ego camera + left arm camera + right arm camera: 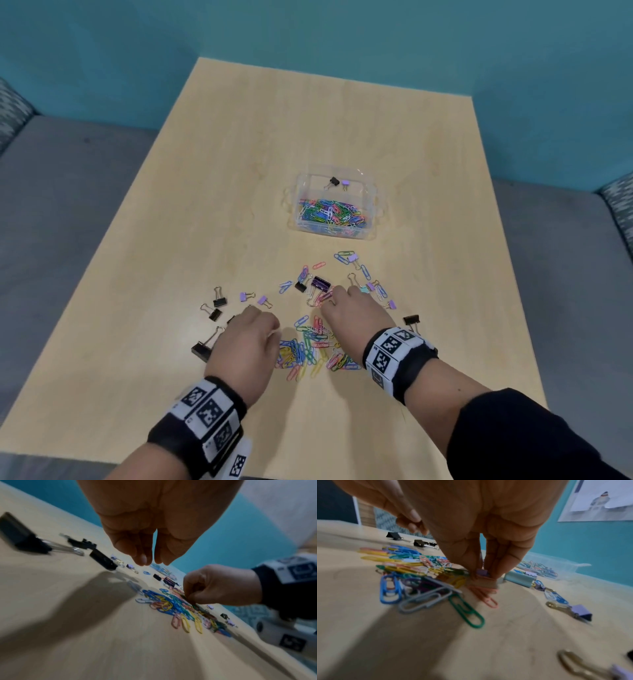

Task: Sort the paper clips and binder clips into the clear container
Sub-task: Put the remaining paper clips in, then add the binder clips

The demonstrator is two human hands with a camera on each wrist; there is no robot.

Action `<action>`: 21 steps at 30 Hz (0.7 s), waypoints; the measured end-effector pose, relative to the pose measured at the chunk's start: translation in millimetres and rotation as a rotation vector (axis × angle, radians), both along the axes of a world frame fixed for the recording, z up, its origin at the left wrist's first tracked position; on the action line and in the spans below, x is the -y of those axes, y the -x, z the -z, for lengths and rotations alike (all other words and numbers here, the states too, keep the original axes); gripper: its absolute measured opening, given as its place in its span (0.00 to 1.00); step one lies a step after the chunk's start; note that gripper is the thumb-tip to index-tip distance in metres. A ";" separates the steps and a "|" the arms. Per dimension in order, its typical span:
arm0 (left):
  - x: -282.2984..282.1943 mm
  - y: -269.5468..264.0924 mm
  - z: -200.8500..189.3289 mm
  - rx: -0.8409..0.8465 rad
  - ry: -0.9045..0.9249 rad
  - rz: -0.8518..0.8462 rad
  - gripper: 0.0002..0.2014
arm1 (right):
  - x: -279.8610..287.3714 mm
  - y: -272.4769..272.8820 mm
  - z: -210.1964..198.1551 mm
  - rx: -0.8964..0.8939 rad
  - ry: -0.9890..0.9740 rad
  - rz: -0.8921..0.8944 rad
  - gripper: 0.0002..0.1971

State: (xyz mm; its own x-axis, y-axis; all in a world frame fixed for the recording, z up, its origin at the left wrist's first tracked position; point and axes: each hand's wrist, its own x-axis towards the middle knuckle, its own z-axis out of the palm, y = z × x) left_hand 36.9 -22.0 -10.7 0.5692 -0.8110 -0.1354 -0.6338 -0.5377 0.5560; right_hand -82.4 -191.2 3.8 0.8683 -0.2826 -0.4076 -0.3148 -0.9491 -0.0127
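The right hand (352, 310) is down in the scatter on the surface (205, 192), its fingers (498, 561) drawn together over a small purple binder clip (482, 572) and the pink paper clips (488, 599) under it; motion blur leaves it unclear whether the pinch has closed on the clip or only touches it. The left hand (246, 339) hovers just above the surface near the black binder clips (214, 313), fingers (142, 557) curled down and nearly meeting, with nothing visibly between them. The container (334, 209) stands well beyond both hands; its near compartment holds a heap of paper clips, the far one two binder clips. The main pile (315, 346) lies between the wrists. The likeliest slip, I judge, is a mixed grab: the purple clip sits among paper clips, and wire loops hook into each other and into binder handles, so lifting it could drag a chain along and drop paper clips into the binder compartment. A weak pinch on so small a clip could also let it fall short of the container or bounce off the rim. The right wrist hangs low over the pile, so a quick lift could sweep clips further apart. The black binder clip (411, 320) to the right, and the large black one (202, 349) beside the left wrist, sit where an arm could knock them toward the edges.
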 end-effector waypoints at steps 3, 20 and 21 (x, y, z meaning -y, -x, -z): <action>24.0 -9.0 4.9 0.137 -0.022 0.092 0.04 | -1.6 -4.1 4.2 0.023 0.003 0.045 0.22; 105.1 -15.8 11.2 0.141 -0.279 0.077 0.03 | 72.5 80.6 5.3 0.330 -0.228 0.852 0.12; 106.0 -15.3 11.0 0.117 -0.267 0.052 0.01 | 72.7 82.3 6.5 0.349 -0.220 0.834 0.11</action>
